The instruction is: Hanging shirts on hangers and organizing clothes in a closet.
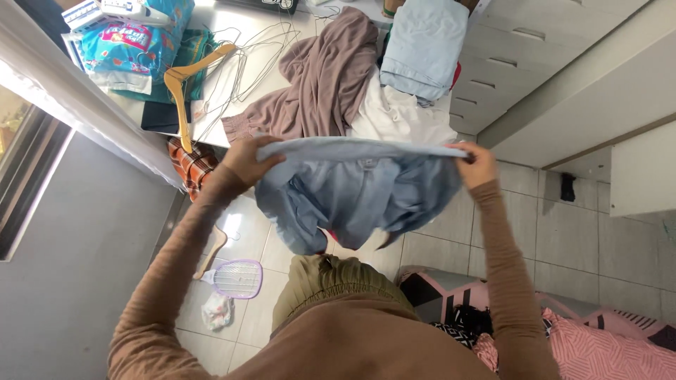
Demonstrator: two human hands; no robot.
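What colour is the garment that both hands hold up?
Light blue garment, seen best in the head view.

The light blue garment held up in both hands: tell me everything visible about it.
The light blue garment is soft woven cloth, pale blue-grey, creased and bunched. Its upper edge is pulled into a taut, nearly level band between the left hand and the right hand, each closed on one end. The rest sags below in loose folds, hanging in the air above the tiled floor, apart from the clothes behind it. A seam or placket runs down the middle; what kind of garment it is cannot be told.
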